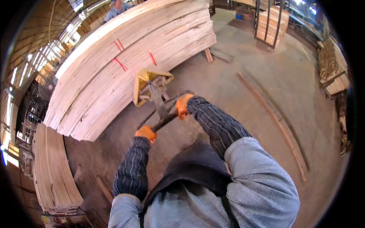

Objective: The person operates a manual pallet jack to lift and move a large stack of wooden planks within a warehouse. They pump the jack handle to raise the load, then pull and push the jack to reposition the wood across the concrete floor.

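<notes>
Gloves orange, my left hand [146, 133] and right hand [182, 106] clench the pallet jack handle [164, 121], its yellow head [146, 85] against the lumber stack [125, 64].

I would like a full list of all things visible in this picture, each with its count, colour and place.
Pallet jack: one, yellow, centre, pushed under the big lumber stack; its dark handle bar is gripped by both hands.
Big lumber stack: one, pale wood with red marks, upper left to centre.
Smaller board stack: one, pale wood, lower left.
Strapped board stack: one, pale wood, upper right.
Lumber pile: one, brownish, right edge.
Long loose plank: one, brown, on the floor at right.
Concrete floor: grey-brown, dusty.
Another person: one, grey-blue top, behind the big stack at top.
Left hand: orange glove, dark striped sleeve, on the handle bar.
Right hand: orange glove, dark striped sleeve, on the handle bar.
</notes>
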### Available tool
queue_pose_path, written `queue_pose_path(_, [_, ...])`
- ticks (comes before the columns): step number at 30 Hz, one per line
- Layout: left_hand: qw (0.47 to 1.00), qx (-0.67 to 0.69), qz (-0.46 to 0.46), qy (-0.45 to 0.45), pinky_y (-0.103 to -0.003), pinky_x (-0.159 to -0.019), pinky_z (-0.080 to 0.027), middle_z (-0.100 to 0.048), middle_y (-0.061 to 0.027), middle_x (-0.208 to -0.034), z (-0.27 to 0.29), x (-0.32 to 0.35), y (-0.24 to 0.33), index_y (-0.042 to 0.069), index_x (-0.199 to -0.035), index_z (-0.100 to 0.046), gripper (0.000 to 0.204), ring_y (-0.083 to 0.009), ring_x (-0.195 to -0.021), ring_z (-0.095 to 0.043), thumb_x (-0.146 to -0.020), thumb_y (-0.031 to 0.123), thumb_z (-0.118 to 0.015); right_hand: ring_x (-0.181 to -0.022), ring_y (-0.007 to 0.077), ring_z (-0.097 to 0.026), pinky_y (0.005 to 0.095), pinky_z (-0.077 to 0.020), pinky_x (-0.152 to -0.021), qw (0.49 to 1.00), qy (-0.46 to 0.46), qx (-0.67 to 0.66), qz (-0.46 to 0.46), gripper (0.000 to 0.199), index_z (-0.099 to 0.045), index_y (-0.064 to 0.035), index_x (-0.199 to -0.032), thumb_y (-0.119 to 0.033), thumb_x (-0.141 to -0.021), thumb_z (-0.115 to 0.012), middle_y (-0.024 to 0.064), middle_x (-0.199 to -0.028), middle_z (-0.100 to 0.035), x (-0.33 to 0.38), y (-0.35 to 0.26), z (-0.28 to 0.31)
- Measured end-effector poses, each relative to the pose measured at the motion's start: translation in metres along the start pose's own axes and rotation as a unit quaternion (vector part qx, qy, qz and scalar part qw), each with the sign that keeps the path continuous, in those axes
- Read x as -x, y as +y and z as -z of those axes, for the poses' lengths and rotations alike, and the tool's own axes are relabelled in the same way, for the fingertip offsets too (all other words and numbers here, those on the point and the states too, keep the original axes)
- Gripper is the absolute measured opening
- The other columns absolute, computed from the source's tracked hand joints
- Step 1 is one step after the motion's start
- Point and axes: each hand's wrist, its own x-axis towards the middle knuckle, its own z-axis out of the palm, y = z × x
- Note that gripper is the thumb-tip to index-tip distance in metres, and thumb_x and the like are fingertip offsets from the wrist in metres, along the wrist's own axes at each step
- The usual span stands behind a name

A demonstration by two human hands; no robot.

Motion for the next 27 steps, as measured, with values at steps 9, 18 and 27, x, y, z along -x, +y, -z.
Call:
queue_pose_path(9, [0.953,-0.23,0.045,0.191,-0.029,-0.046,-0.044,-0.061,-0.0032,-0.058,-0.057,0.102,0.094,0.007,-0.084,-0.068,0.015,-0.0148,-0.047,-0.058,-0.079,0.021,-0.065,-0.074,0.0224,-0.072,0.0383,-0.0539,-0.067,1.0,-0.006,0.024,0.011,0.031,-0.076,-0.0075,-0.082,-0.035,-0.067,-0.074,0.0084,-0.079,-0.074,0.02,-0.001,-0.001])
queue_pose_path(18, [0.909,-0.35,0.003,0.225,-0.039,-0.068,-0.056,-0.072,-0.0058,-0.07,-0.093,0.212,0.093,0.009,-0.089,-0.073,0.025,-0.0226,-0.07,-0.072,-0.079,0.03,-0.063,-0.068,0.0184,-0.071,0.0332,-0.0534,-0.06,0.998,-0.058,0.015,-0.037,0.029,-0.069,-0.0073,-0.072,-0.035,-0.065,-0.074,0.0106,-0.073,-0.071,0.098,-0.07,0.0])
queue_pose_path(27, [0.901,-0.333,-0.043,0.275,-0.046,-0.079,-0.054,-0.074,-0.0111,-0.089,-0.126,0.253,0.036,0.013,-0.097,-0.076,0.029,-0.0291,-0.09,-0.071,-0.075,0.029,-0.065,-0.064,0.0203,-0.068,0.0332,-0.0558,-0.058,0.995,-0.041,-0.002,-0.088,0.04,-0.068,-0.0058,-0.092,-0.037,-0.067,-0.075,0.0103,-0.075,-0.07,0.153,-0.127,-0.038])
